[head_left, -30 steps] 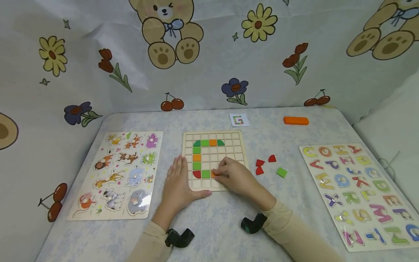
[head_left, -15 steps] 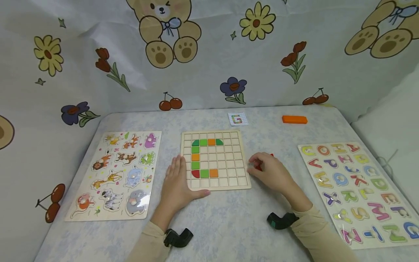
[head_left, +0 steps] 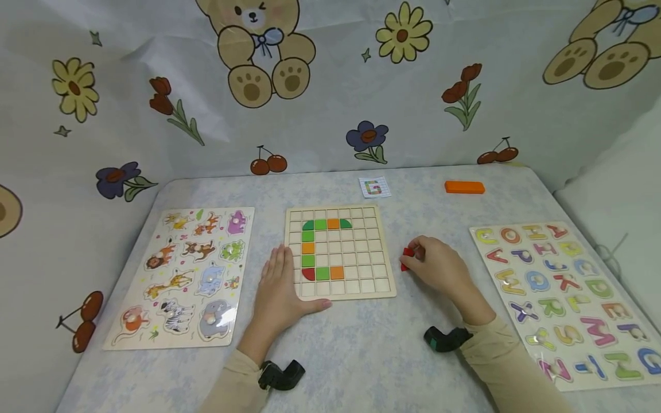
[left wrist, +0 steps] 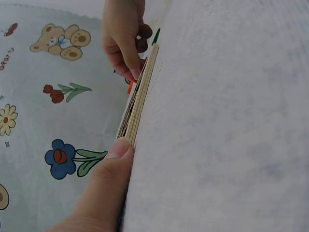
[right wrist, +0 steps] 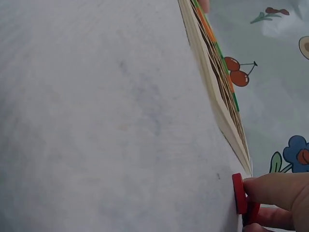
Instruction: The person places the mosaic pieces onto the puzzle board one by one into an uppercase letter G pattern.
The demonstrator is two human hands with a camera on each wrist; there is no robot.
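While the square wooden grid board on the counter shows a half-built coloured G, the flat left hand steadies it; right-hand fingers pinch a small red wooden tile just right of it.

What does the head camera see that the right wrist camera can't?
Only the head view shows the left hand resting flat at the grid board's left edge, the animal puzzle, the letter puzzle, the G card and the orange block. Only the right wrist view shows the red piece edge-on, pinched against the table. Both show the board, the red piece and the right hand.
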